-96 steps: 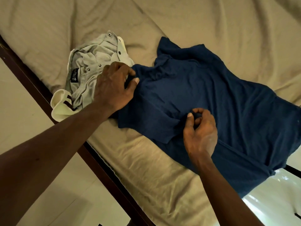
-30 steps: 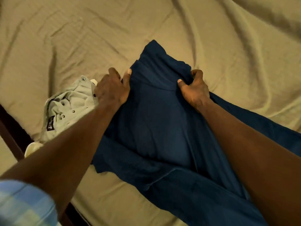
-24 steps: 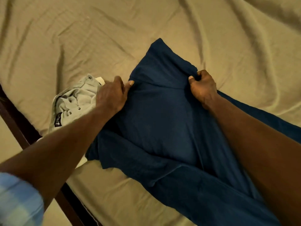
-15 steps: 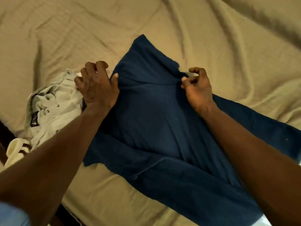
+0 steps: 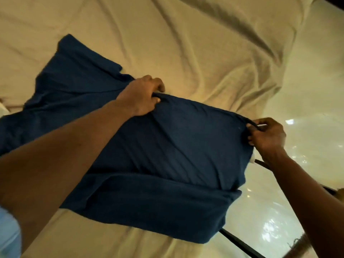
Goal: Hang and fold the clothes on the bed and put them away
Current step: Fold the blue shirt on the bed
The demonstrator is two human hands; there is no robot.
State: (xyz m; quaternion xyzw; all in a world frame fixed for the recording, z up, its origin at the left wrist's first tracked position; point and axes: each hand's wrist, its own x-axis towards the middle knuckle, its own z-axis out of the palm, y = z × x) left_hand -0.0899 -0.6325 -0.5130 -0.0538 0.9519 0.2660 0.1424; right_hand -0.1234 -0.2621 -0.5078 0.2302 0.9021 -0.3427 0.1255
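A navy blue shirt lies spread across the tan bed sheet, with a long fold running along its near side. My left hand pinches the shirt's far edge near the middle of the view. My right hand grips the shirt's hem end, over the right edge of the bed. The cloth is stretched and slightly lifted between the two hands. The shirt's upper part stretches away to the far left.
The bed's dark frame edge runs diagonally at the lower right, with a glossy pale floor beyond it. A sliver of a pale garment shows at the left edge. Rumpled sheet folds rise at the far right.
Both hands have left the shirt's collar end and moved right to its hem end. The view has swung right, so the grey shirt is almost out of sight.
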